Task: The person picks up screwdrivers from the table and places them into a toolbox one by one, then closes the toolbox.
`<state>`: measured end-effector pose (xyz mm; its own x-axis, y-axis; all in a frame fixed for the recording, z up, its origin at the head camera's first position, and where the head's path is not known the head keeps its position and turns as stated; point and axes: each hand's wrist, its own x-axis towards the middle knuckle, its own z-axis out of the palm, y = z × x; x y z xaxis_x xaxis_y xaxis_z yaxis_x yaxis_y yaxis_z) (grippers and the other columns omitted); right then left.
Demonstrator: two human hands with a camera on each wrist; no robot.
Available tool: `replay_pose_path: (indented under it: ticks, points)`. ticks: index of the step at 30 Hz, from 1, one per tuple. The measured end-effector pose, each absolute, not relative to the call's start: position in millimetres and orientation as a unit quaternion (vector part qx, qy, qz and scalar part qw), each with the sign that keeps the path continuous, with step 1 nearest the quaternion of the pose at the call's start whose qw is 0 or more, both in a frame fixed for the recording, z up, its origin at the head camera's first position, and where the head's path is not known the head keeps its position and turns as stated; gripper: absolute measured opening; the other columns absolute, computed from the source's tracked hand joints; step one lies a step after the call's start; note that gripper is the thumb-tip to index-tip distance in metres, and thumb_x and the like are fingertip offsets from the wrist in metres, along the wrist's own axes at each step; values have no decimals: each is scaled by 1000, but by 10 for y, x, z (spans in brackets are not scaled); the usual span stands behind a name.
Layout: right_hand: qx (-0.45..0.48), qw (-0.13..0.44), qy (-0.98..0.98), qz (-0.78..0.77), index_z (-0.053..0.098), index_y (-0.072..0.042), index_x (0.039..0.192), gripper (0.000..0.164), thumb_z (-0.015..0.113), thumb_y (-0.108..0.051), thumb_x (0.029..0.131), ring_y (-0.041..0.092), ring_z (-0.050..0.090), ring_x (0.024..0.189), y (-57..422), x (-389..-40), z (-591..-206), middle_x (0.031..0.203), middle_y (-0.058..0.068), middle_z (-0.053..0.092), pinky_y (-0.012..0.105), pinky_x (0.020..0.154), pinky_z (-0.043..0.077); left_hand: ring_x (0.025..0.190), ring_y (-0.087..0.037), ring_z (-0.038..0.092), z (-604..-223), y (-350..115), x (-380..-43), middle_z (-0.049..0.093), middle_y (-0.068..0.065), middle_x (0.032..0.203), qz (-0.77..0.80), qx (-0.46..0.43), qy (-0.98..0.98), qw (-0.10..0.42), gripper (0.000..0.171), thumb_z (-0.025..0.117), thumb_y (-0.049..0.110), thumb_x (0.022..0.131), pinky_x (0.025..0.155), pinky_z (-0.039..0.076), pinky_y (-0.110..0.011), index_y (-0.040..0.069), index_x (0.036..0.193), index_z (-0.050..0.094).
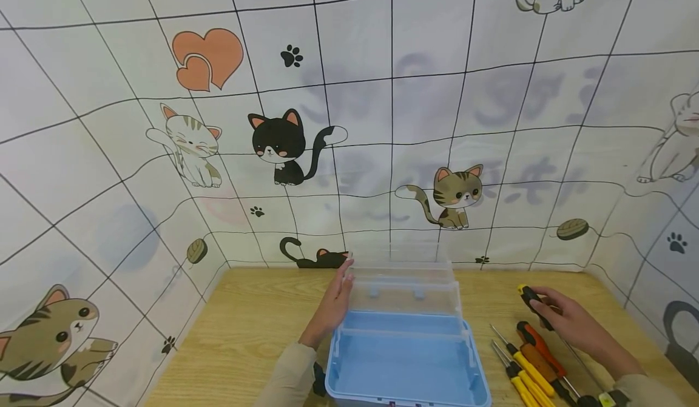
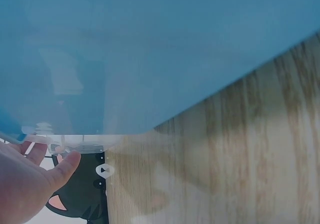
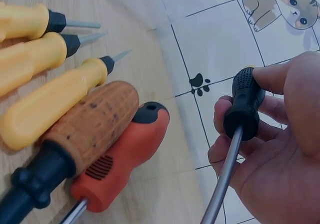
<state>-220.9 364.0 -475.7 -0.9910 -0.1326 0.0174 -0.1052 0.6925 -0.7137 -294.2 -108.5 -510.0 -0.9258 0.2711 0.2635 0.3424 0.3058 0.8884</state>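
Observation:
An open light-blue plastic box [image 1: 406,358] sits on the wooden table, its clear lid [image 1: 404,295] raised at the back. My left hand [image 1: 332,304] holds the lid at its left edge, with thumb and fingertips at the rim in the left wrist view. My right hand [image 1: 573,325] grips a screwdriver [image 3: 245,102] by its black handle with a yellow end; the long metal shaft points down toward the near right. Under and left of that hand lie a red-and-black screwdriver [image 3: 132,154], a brown-handled tool [image 3: 95,119] and several yellow-handled tools [image 3: 60,102] with thin metal tips.
The wooden table [image 1: 256,316] meets a wall covering [image 1: 349,170] printed with cats and grid lines at the back and sides. A dark object [image 1: 319,380] shows beside the box's left side, partly hidden by my left sleeve.

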Motion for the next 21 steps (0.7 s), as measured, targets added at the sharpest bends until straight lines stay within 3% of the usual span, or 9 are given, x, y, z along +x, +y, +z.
replay_pose_path:
  ticks: [8,15,21]
  points:
    - [-72,13,920,-384,37,6,144,51,43,-29,108,11,59,78,3546,-2203,-4694,112,19,61,31,63,50,141,-32,40,-5091,-1085,-2928,20,-5,164,-555,-189,-810,34,48,30,42,109,114,29,-56,31,155,26]
    - [-82,18,911,-405,37,7,144,51,43,-28,108,18,54,72,3467,-2200,-4629,104,15,58,32,58,44,139,-35,41,-5084,-1079,-2929,20,-10,164,-552,-192,-810,39,49,30,41,109,113,29,-59,26,155,26]
    - [-107,10,902,-419,37,7,144,48,43,-25,108,15,53,70,3404,-2217,-4569,102,12,57,30,57,45,139,-35,41,-5078,-1077,-2936,21,-11,163,-554,-192,-809,39,47,29,39,109,113,29,-58,25,155,27]
